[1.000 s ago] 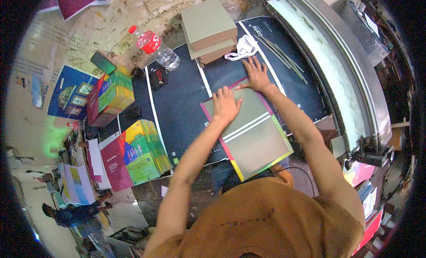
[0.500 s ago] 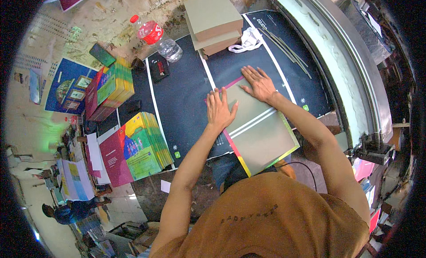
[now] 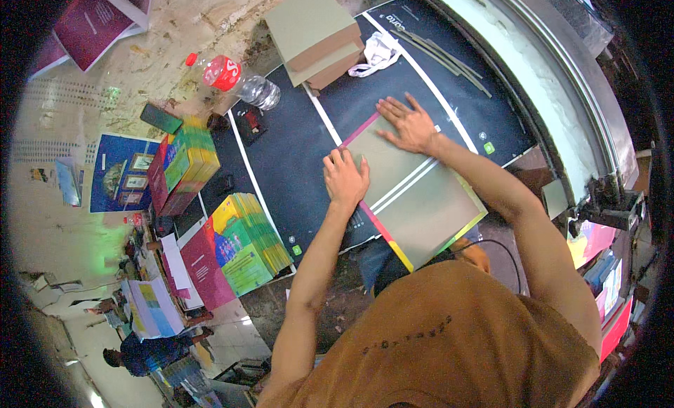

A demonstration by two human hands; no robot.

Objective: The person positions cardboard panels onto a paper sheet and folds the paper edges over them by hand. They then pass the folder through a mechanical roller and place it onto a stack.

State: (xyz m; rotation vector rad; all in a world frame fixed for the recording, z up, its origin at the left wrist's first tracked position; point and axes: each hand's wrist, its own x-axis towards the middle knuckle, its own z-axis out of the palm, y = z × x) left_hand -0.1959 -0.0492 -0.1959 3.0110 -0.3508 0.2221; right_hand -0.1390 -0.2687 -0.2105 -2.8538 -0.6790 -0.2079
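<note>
A hardcover book case [image 3: 428, 218] lies opened flat at the table's near edge, its grey boards facing up. White strips cross its middle, and narrow pink, yellow and green margins run along its sides. My left hand [image 3: 345, 178] rests on its far left corner, fingers slightly bent over the pink margin. On the far board lies my right hand [image 3: 412, 129], palm down and fingers stretched toward the far edge. Neither hand is closed round anything.
Behind stand stacked grey boards [image 3: 309, 29], a white cloth [image 3: 379, 55] and thin grey strips [image 3: 442, 57]. Leftward are a plastic bottle [image 3: 235, 82], a phone [image 3: 161, 118] and stacks of colourful books [image 3: 254, 243]. A metal machine edge [image 3: 540, 64] bounds the right. Another person [image 3: 151, 353] is far left.
The whole view has shifted a little. My left fingers, stretched out before, are now more bent at the pink margin. My right hand stays flat on the far board.
</note>
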